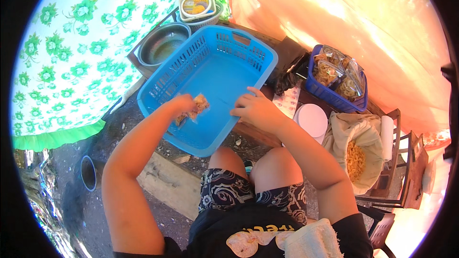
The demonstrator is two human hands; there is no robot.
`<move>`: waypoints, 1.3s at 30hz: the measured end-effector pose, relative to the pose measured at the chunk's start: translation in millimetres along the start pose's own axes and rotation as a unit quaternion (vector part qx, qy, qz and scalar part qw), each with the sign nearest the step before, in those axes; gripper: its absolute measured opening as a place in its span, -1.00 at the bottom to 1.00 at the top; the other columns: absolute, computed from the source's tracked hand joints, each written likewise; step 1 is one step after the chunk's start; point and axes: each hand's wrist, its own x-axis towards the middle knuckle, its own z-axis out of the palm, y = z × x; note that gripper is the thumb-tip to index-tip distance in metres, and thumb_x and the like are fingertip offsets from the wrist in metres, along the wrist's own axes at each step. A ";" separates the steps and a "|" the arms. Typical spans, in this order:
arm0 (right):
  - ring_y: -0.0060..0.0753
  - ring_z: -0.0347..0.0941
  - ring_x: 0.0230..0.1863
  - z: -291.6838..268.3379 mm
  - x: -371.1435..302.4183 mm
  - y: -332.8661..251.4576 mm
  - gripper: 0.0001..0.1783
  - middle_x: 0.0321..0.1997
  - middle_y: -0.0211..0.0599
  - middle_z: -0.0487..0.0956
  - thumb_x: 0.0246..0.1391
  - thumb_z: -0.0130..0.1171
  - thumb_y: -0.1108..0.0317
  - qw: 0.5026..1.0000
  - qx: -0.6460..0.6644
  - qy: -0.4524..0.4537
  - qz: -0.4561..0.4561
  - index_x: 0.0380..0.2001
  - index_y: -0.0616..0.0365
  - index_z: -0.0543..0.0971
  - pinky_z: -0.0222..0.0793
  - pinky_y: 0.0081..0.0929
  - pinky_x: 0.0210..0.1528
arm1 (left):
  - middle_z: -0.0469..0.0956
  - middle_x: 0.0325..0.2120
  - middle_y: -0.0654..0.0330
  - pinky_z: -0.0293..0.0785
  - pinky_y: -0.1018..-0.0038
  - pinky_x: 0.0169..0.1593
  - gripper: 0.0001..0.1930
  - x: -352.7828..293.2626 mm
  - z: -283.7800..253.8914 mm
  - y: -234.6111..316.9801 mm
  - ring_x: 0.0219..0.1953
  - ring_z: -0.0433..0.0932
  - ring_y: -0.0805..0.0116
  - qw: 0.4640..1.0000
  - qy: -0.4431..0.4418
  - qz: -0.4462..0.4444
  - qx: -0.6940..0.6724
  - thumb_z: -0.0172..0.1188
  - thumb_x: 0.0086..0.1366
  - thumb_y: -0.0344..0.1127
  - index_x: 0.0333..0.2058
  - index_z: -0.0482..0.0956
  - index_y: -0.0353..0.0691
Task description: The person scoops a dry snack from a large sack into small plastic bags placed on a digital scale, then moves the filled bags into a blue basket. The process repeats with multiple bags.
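Observation:
A large blue plastic basket [217,74] with slotted walls is tilted in front of me, above my knees. Inside it, near the left wall, my left hand [180,105] is closed on a small clear bag of snacks [201,103], orange-brown pieces showing through the plastic. My right hand [258,110] is at the basket's right rim, fingers bent over the edge and closed on it. Its palm side is hidden.
On the right stand a dark blue basket [337,100] of bagged snacks, a white-lidded tub [311,118] and a cloth-lined container [356,131] of loose yellow snacks. Behind the large basket are a metal basin [165,43] and a lidded plastic tub [196,5]. A wooden plank [167,181] lies below.

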 end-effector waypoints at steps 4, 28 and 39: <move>-0.34 0.42 0.01 -7.8 -11.1 1.1 -0.77 -0.25 -0.41 0.51 -0.06 0.20 0.29 1.000 -0.003 -0.011 -0.008 -0.25 -0.12 0.59 0.06 -0.03 0.31 | 0.60 -0.33 0.04 0.51 0.33 -0.25 -0.59 14.4 23.4 -7.3 -0.28 0.59 0.27 0.994 -0.080 -0.068 0.034 0.39 0.00 -0.19 -0.25 0.57 -0.37; -0.31 0.44 -0.05 6.4 9.1 25.9 -0.73 -0.26 -0.41 0.53 -0.17 0.28 0.30 0.999 0.003 0.048 -0.026 -0.29 -0.09 0.60 0.20 -0.24 0.14 | 0.58 -0.17 -0.04 0.46 0.25 -0.04 -0.48 -41.5 -34.2 16.3 -0.05 0.55 0.08 0.949 0.205 0.021 0.239 0.16 0.18 0.09 -0.15 0.56 -0.31; -0.13 0.47 0.00 53.6 -8.9 170.1 -0.69 -0.04 0.03 0.52 -0.02 0.10 0.49 0.737 0.292 0.463 0.397 -0.13 0.24 0.54 0.38 -0.36 0.01 | 0.59 -0.41 -0.10 0.49 0.11 -0.28 -0.38 -143.1 74.6 34.4 -0.35 0.59 -0.07 0.917 0.180 0.303 0.187 0.15 0.19 0.09 0.01 0.39 -0.34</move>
